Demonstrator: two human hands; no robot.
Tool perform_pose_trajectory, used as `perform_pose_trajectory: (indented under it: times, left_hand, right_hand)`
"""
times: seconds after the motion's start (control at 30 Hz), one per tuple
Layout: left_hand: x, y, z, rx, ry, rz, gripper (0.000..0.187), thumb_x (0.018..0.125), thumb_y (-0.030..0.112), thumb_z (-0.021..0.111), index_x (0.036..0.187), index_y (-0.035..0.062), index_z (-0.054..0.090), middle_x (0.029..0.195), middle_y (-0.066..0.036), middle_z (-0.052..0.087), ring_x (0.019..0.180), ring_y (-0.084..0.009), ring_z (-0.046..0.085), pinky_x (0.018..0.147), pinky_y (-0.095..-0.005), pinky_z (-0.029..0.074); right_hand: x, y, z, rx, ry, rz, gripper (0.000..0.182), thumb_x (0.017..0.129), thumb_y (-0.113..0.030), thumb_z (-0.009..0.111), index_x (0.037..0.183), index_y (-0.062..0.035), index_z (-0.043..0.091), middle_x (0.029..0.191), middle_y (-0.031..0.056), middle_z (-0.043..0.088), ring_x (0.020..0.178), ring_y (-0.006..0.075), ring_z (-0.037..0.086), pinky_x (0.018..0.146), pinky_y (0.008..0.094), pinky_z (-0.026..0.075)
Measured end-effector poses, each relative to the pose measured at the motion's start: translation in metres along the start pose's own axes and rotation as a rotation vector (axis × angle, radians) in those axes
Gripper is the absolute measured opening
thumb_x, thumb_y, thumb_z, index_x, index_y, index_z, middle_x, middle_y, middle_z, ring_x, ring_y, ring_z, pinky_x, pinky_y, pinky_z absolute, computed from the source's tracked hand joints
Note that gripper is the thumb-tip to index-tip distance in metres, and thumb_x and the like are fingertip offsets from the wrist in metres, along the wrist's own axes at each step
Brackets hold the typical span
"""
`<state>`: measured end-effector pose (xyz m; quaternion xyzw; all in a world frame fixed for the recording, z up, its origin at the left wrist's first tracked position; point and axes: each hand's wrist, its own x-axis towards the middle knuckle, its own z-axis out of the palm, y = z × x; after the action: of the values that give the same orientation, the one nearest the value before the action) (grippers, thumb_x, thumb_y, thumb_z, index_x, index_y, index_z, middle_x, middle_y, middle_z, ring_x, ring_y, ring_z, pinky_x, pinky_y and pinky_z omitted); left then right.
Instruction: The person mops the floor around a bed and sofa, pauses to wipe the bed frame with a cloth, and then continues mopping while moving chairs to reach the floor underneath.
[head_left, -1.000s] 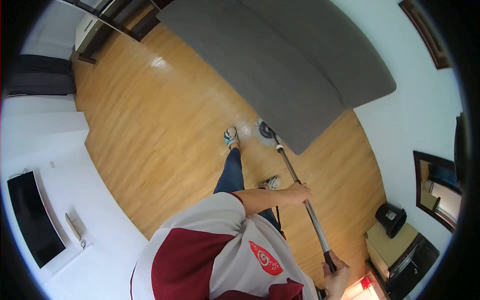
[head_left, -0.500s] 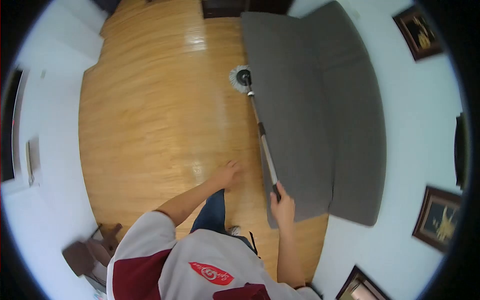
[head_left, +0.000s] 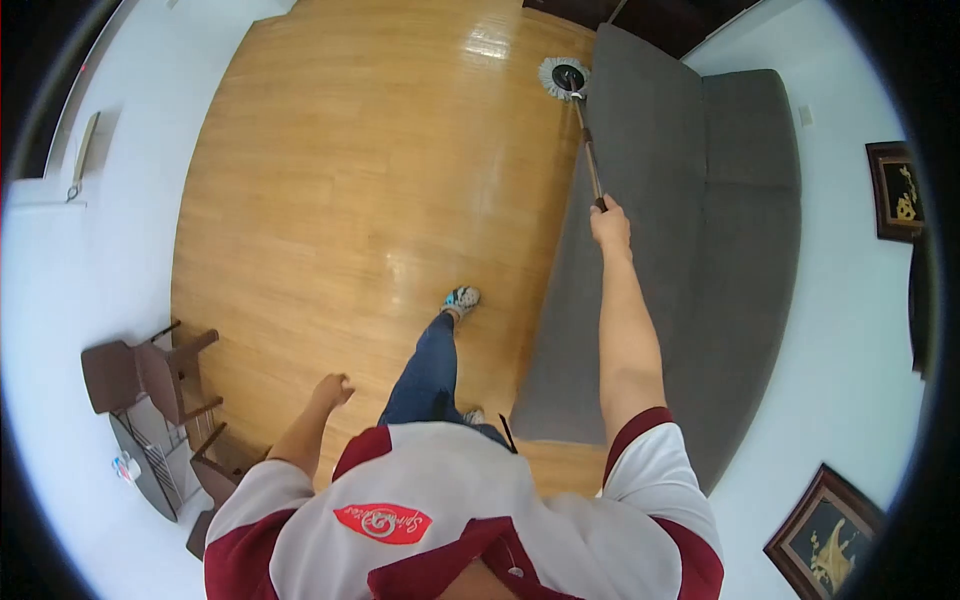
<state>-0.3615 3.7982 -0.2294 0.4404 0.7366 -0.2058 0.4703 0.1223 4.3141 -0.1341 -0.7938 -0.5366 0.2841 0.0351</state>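
Note:
My right hand [head_left: 611, 228] is wrapped around the dark grip at the end of a spin mop's handle [head_left: 590, 155]. The arm is stretched forward over the edge of a grey sofa [head_left: 690, 270]. The mop head [head_left: 565, 78], a round black disc ringed with pale strands, rests on the wooden floor [head_left: 320, 150] against the sofa's front side near its far end. Low on the left, my left hand [head_left: 335, 389] hangs in the air with its fingers loosely bent and nothing in it.
Brown chairs [head_left: 160, 375] and a small round table [head_left: 145, 465] stand at the lower left. A dark cabinet [head_left: 670, 22] is beyond the sofa. Framed pictures [head_left: 825, 535] hang on the right wall. My shoe [head_left: 461, 298] is on the floor ahead.
My right hand has pushed the mop forward along the sofa's front, arm now extended. My left hand has swung back and left. One foot has stepped ahead.

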Motion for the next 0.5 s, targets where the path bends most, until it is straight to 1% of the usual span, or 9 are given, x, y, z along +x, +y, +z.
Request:
perform_pose_trajectory:
  times: [0.07,0.13,0.23,0.3,0.37,0.4,0.43,0.47,0.5]
  left_hand:
    - [0.037,0.016,0.038,-0.034,0.117,0.135,0.054,0.086,0.043,0.065,0.127,0.0083,0.061,0.128,-0.022,0.061,0.123,-0.0355,0.055,0.103,-0.043,0.045]
    - [0.037,0.07,0.032,-0.119,0.286,0.3,0.053,0.089,0.044,0.061,0.126,0.0055,0.061,0.127,-0.022,0.061,0.121,-0.0365,0.056,0.103,-0.044,0.045]
    - [0.007,0.163,0.027,-0.2,0.446,0.515,0.042,0.09,0.034,0.064,0.119,0.0041,0.065,0.119,-0.02,0.064,0.114,-0.0363,0.059,0.099,-0.0424,0.047]
    - [-0.036,0.216,0.047,-0.264,0.435,0.661,0.036,0.087,0.029,0.065,0.116,0.0077,0.066,0.116,-0.018,0.065,0.109,-0.0366,0.061,0.092,-0.0435,0.05]
    - [-0.043,0.248,0.116,-0.078,0.34,0.744,0.04,0.086,0.029,0.066,0.12,0.0095,0.065,0.114,-0.02,0.066,0.103,-0.0381,0.063,0.088,-0.0462,0.052]
    - [-0.082,0.277,0.15,-0.039,0.234,0.748,0.045,0.084,0.028,0.067,0.125,0.0105,0.062,0.12,-0.019,0.064,0.11,-0.0366,0.061,0.093,-0.0463,0.05]
    - [-0.109,0.295,0.176,-0.037,0.166,0.865,0.05,0.082,0.027,0.069,0.128,0.0105,0.06,0.125,-0.018,0.06,0.116,-0.0357,0.057,0.097,-0.0458,0.048]
    - [-0.136,0.313,0.203,-0.039,0.089,0.979,0.056,0.079,0.027,0.071,0.131,0.0104,0.057,0.13,-0.017,0.057,0.123,-0.0348,0.054,0.102,-0.0454,0.045]
    - [-0.159,0.332,0.228,0.039,0.143,1.165,0.058,0.076,0.028,0.073,0.129,0.0099,0.058,0.125,-0.017,0.06,0.121,-0.0355,0.054,0.101,-0.0472,0.045]
  right_hand:
    - [-0.054,0.033,0.017,0.005,-0.03,0.004,0.053,0.093,-0.03,0.058,0.144,-0.0177,0.049,0.132,0.0171,0.061,0.122,0.0373,0.057,0.104,0.0456,0.044]
    - [-0.125,0.077,0.036,-0.011,-0.015,-0.049,0.054,0.093,-0.031,0.058,0.144,-0.0164,0.048,0.131,0.0185,0.061,0.122,0.0384,0.057,0.103,0.0463,0.045]
    - [-0.251,0.159,0.068,0.071,-0.015,-0.117,0.054,0.092,-0.028,0.059,0.142,-0.0104,0.05,0.129,0.0228,0.061,0.12,0.0413,0.057,0.102,0.0449,0.045]
    - [-0.351,0.215,0.076,0.071,-0.078,-0.075,0.052,0.093,-0.027,0.059,0.141,-0.0102,0.051,0.124,0.024,0.063,0.115,0.043,0.059,0.098,0.0459,0.047]
    - [-0.445,0.289,0.078,0.093,-0.137,-0.061,0.054,0.093,-0.029,0.06,0.142,-0.0091,0.05,0.122,0.0249,0.064,0.112,0.0446,0.06,0.096,0.0457,0.048]
    - [-0.495,0.34,0.073,0.095,-0.136,-0.075,0.054,0.094,-0.027,0.061,0.142,-0.0065,0.049,0.117,0.0231,0.067,0.106,0.0392,0.065,0.092,0.0407,0.05]
    - [-0.533,0.423,0.102,0.321,0.02,-0.323,0.051,0.095,-0.022,0.062,0.141,-0.0036,0.049,0.113,0.019,0.069,0.101,0.0295,0.066,0.088,0.0356,0.05]
    - [-0.59,0.428,0.061,0.389,-0.2,-0.072,0.048,0.096,-0.018,0.062,0.14,-0.002,0.051,0.112,0.016,0.068,0.101,0.0231,0.065,0.087,0.032,0.049]
    - [-0.64,0.425,0.016,0.316,-0.293,0.055,0.049,0.092,-0.01,0.064,0.139,-0.0026,0.052,0.126,0.0192,0.062,0.111,0.029,0.062,0.095,0.0362,0.047]
